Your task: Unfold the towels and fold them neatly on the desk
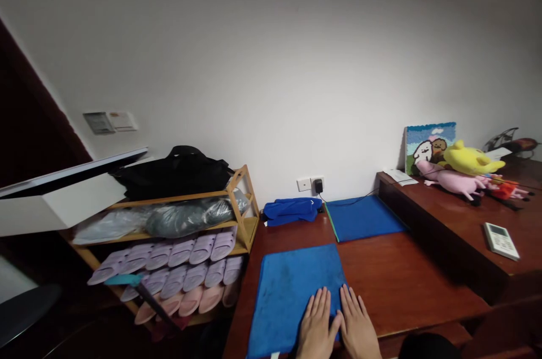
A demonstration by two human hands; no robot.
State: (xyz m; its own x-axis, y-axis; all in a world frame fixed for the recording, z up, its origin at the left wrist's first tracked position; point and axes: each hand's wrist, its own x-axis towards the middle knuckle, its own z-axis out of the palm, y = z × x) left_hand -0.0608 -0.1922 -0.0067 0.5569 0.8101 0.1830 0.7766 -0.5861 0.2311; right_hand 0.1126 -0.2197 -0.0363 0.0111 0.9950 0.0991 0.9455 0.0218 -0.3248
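A blue cloth (292, 297) with darker stains lies spread flat on the brown wooden table (398, 285). My left hand (317, 322) rests flat on its right part, fingers stretched out. Just beside it, my right hand (355, 319) lies at the cloth's right edge, also flat, with fingers extended. The thumbs are close together; nothing is held in either hand. Farther back lies a second flat blue cloth (364, 217) with a green edge. A folded blue cloth (292, 210) sits against the wall.
Left of the table stands a wooden shoe rack (239, 223) with purple slippers (182, 252), a black bag (178, 173) and an open white box (80, 201). On the raised right surface are plush toys (466, 161), a dog picture (429, 144) and a remote control (501, 240). A plugged-in adapter (318, 185) trails a cable.
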